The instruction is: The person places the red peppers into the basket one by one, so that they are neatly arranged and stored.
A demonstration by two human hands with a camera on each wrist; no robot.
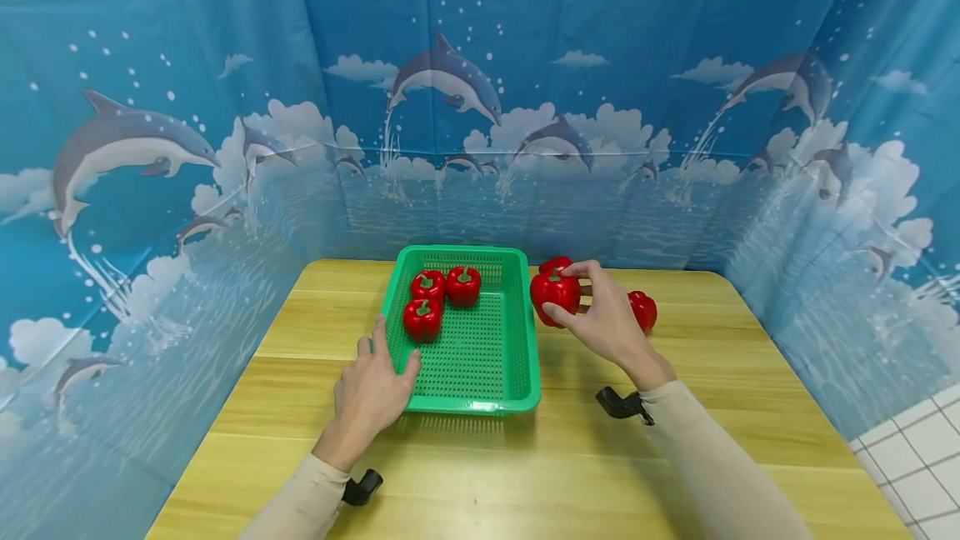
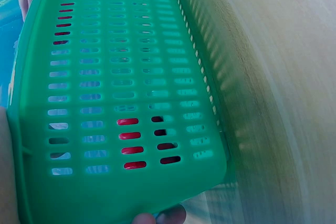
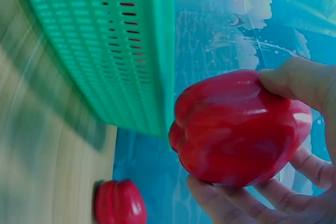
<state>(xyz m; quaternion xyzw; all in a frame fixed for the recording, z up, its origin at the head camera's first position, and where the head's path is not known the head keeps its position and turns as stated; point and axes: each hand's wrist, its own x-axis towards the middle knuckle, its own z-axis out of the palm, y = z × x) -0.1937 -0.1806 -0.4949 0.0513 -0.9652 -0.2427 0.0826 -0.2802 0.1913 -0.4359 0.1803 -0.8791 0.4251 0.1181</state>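
Note:
A green plastic basket [image 1: 532,348] with slotted walls stands on the wooden table. Three red bell peppers [image 1: 422,320] sit in its back left part, stems up. My left hand [image 1: 372,390] holds the basket's left side, its thumb over the rim; in the left wrist view, fingertips [image 2: 144,219] show at the lower edge of the wall. Just right of the basket, my right hand [image 1: 609,323] grips another bell pepper [image 3: 239,129] between thumb and fingers, raised off the table. Behind it lies one more pepper [image 1: 557,262], partly hidden.
A further red bell pepper [image 1: 642,311] rests on the table [image 1: 697,373] to the right of my right hand, partly covered by it. A blue dolphin-print curtain [image 1: 465,207] hangs around the table's back and sides. White tiles [image 1: 918,457] show at lower right.

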